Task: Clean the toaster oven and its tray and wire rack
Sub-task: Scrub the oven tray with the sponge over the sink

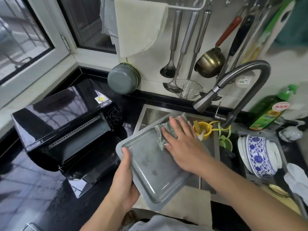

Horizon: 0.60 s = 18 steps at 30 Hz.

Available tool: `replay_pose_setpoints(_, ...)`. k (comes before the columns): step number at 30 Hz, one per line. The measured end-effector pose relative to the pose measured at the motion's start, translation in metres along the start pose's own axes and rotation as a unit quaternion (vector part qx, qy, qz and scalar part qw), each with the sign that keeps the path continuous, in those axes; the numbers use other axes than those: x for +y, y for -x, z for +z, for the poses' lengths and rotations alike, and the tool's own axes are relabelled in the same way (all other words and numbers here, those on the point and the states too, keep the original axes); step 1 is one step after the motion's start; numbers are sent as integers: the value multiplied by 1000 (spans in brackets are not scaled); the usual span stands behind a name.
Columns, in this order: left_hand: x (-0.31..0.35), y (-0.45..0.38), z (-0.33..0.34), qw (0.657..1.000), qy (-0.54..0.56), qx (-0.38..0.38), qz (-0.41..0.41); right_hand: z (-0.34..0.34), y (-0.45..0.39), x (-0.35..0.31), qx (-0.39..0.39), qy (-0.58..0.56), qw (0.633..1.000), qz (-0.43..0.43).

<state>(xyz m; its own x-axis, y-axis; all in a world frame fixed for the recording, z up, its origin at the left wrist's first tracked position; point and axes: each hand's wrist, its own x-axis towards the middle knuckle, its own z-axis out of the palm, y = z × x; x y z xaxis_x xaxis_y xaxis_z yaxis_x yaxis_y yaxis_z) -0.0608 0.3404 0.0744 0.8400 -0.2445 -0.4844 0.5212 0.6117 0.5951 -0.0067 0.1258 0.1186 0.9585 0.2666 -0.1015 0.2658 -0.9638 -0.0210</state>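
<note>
I see the grey tray [150,167] tilted over the sink [150,114], its long axis running from near-left up toward the faucet [233,84]. My left hand [124,184] keeps a closed grip on its near-left rim; my right hand [181,144], fingers flat, presses a scouring pad [162,130] onto the tray's far end. The toaster oven [66,124] sits open on the tabletop [33,189] to the left.

left hand [124,177]: grips tray [150,167] edge, over sink [150,114]
right hand [181,144]: flat, presses scrubber [162,130] onto tray
toaster oven [66,124]: door open, left of sink

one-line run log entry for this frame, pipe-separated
step: scrubbing tray | left hand: grips tray edge | right hand: presses scouring pad | tray over sink
</note>
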Motion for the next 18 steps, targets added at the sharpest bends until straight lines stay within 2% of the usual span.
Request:
replay_pose_setpoints(2, 1, -3, 3, 1000, -19, 1, 6, 4, 7, -25, 47, -40, 998, 21)
replay_pose_setpoints(4, 3, -5, 8, 999, -38, -2, 15, 10, 16, -58, 56, -112, 990, -64)
replay_pose_setpoints(6, 2, -5, 8, 999, -45, 9, 19, 14, 22, -73, 49, -120, 979, -156)
replay_pose_setpoints(7, 1, -5, 6, 998, -49, 5, 25, 12, 18, -65, 56, -110, 979, -162)
replay_pose_setpoints(8, 1, -4, 5, 998, -56, -4, 33, 9, 12, -51, 57, -104, 984, -134)
replay_pose_setpoints(11, 4, -2, 2, 996, -79, -2, 51, 4, 1, -9, 37, -99, 994, 23)
replay_pose_setpoints(12, 6, -3, 4, 995, -83, -4, 53, 5, 3, -13, 44, -102, 993, 42)
replay_pose_setpoints(13, 7, -3, 6, 995, -86, -7, 53, 8, 8, -26, 57, -117, 991, 23)
replay_pose_setpoints(16, 7, -3, 8, 996, -81, 1, 35, 26, 38, -80, 46, -146, 976, -153)
replay_pose_setpoints(17, 7, -3, 8, 997, -70, 3, 32, 27, 39, -77, 43, -113, 978, -172)
replay_pose_setpoints(18, 7, -3, 8, 997, -64, 1, 33, 22, 31, -62, 49, -89, 983, -155)
